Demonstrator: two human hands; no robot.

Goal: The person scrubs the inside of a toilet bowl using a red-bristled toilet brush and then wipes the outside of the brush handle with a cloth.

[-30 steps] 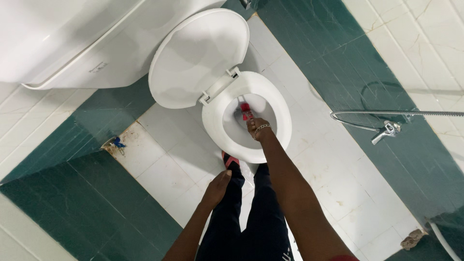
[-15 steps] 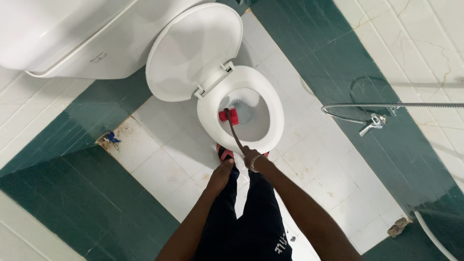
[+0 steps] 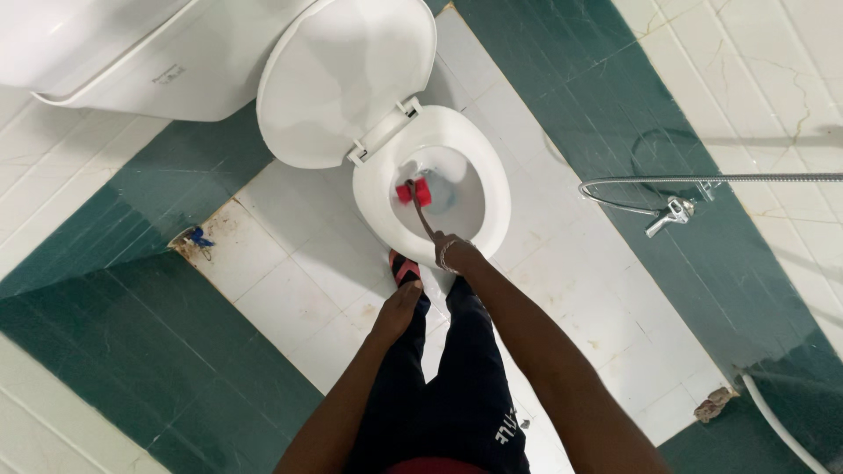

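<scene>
Head view, looking straight down. The right hand is reaching over the front rim of the white toilet bowl and gripping the dark handle of a toilet brush, whose red head is lying inside the bowl at about 10 o'clock from the hand, just beside the water. The seat lid is standing raised at 11 o'clock from the bowl.

Technique, as a judgement: the brush head is best kept pressed against the porcelain and worked in rings under the rim, with the handle angled low so that splashes are staying inside the bowl.

Fingers: those of the right hand are curled tight around the handle's upper end; the individual fingertips are too small to separate. The left hand is resting flat on the left thigh of the dark trousers, fingers loosely extended and holding nothing. A red-and-black shoe is showing at 12 o'clock from it, on the tiled floor. A spray hose is hanging at 3 o'clock.
</scene>
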